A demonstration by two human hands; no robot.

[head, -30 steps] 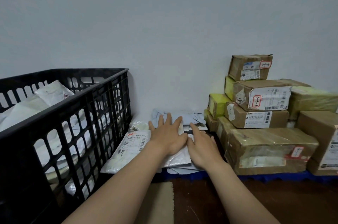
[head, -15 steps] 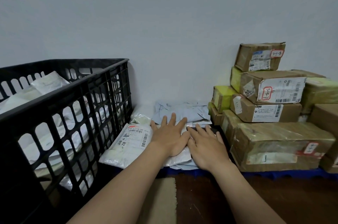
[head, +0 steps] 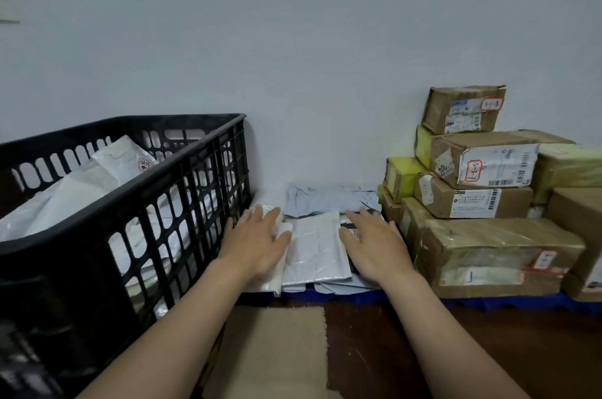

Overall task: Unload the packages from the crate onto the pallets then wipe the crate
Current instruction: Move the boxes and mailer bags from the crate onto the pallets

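A black plastic crate (head: pixel 182 167) stands at the left, holding several white and grey mailer bags (head: pixel 78 190). Right of it, flat mailers (head: pixel 312 242) lie stacked on a blue pallet (head: pixel 508 302) against the wall. My left hand (head: pixel 257 242) lies flat with straight fingers on the left side of that stack. My right hand (head: pixel 374 245) lies flat on its right side. A white mailer shows between the two hands. Neither hand grips anything.
Taped cardboard boxes (head: pixel 488 196) with labels are piled on the pallet at the right, close to my right hand. A beige cloth (head: pixel 273 353) lies on the dark wooden floor in front. A pale wall closes off the back.
My hands, side by side on the stack before, have slid apart to its left and right edges, uncovering the white mailer in the middle.
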